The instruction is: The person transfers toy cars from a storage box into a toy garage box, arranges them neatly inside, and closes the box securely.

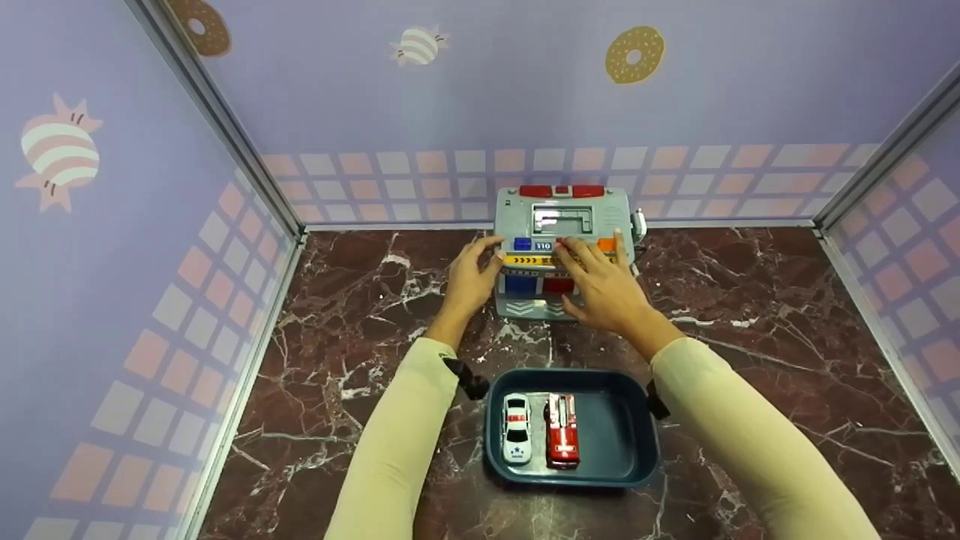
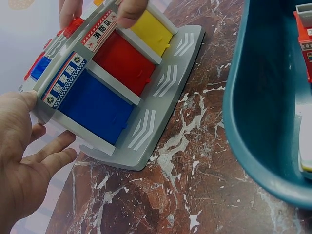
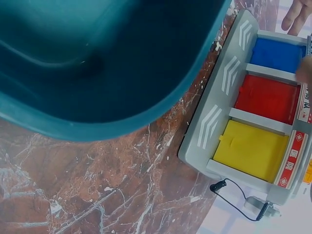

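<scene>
A grey toy garage point(image 1: 517, 217) stands near the back wall in the head view. Its front has blue point(image 2: 97, 105), red point(image 2: 122, 61) and yellow point(image 3: 251, 151) doors, all down. My left hand point(image 1: 474, 277) rests against its left side, thumb at the front top corner and the other fingers loosely extended. Over the top reaches my right hand point(image 1: 604, 289), one fingertip on the red button point(image 2: 74, 27) and others spread toward the orange button point(image 1: 606, 244). The right thumb hangs in front of the doors. A blue button point(image 1: 522, 244) shows beside the left hand.
Between the forearms sits a dark teal tray point(image 1: 574, 482) with a white police car point(image 1: 517, 442) and a red fire engine point(image 1: 562, 439) in its left part. A corded white piece point(image 1: 639, 225) hangs at the garage's right side. Patterned walls enclose the marble-look surface point(image 1: 360, 300).
</scene>
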Motion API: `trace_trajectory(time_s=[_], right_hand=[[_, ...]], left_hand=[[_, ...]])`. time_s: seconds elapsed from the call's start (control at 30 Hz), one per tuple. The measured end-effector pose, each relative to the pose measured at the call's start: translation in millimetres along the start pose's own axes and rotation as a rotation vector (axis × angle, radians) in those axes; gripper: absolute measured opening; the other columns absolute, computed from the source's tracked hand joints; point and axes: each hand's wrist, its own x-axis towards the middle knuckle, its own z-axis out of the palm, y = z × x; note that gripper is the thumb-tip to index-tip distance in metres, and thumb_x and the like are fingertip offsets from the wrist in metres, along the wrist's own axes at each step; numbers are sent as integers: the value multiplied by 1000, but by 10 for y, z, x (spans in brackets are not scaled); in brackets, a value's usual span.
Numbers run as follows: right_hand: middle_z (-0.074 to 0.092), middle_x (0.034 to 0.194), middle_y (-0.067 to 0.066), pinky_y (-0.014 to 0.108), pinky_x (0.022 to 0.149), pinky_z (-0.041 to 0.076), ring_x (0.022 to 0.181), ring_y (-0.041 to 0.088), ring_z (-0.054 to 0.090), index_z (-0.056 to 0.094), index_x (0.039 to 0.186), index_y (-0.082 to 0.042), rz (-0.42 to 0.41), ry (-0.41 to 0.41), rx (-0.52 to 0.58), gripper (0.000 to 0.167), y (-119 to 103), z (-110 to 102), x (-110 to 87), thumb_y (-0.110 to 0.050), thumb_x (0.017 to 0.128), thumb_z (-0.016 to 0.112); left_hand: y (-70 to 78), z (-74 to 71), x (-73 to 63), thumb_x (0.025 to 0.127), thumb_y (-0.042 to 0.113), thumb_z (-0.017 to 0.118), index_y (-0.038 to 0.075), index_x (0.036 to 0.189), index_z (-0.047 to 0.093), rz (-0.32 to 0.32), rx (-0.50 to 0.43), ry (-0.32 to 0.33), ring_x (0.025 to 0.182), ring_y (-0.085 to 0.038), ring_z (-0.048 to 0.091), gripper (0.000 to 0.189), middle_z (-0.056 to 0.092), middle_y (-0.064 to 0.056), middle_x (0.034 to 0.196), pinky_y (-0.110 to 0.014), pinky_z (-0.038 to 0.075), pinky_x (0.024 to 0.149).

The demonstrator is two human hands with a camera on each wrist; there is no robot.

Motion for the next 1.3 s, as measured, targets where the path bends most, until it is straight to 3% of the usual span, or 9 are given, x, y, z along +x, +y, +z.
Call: trace_trajectory(time_s=[0.2, 0.57, 0.77, 1.0, 1.3], right_hand=[[36, 178, 15, 80, 132, 7, 162, 39, 41, 29, 176, -11, -6, -17, -2, 106, 13, -6, 5, -37, 90, 86], [38, 176, 17, 81, 132, 10, 161, 39, 40, 28, 176, -10, 6, -5, 44, 100, 17, 17, 15, -28, 92, 80], [38, 176, 18, 81, 132, 10, 161, 41, 41, 29, 176, -9, 8, -17, 44, 100, 14, 38, 23, -20, 88, 76], [34, 178, 18, 81, 132, 8, 161, 42, 40, 25, 176, -9, 13, -47, 38, 115, 9, 32, 26, -13, 73, 77], [35, 177, 18, 81, 132, 10, 162, 41, 39, 25, 176, -10, 18, -38, 42, 116, -2, 29, 27, -10, 72, 77]], left_hand=[[-6, 2, -3, 110, 23, 71, 15, 142, 74, 7, 2, 3, 131, -33, 69, 33, 72, -18, 140, -49, 52, 118], [13, 4, -5, 111, 23, 69, 15, 143, 73, -5, -11, -12, 136, -31, 68, 34, 71, -17, 141, -45, 55, 117], [12, 3, -7, 110, 23, 71, 16, 143, 74, -2, -1, -3, 138, -33, 66, 34, 71, -17, 144, -48, 51, 121], [-1, 3, -10, 110, 21, 71, 15, 142, 74, 7, 1, 3, 138, -34, 66, 33, 72, -17, 143, -50, 50, 121], [-7, 4, -4, 109, 22, 71, 15, 141, 74, 9, 1, 7, 138, -34, 67, 33, 73, -17, 141, -50, 50, 121]])
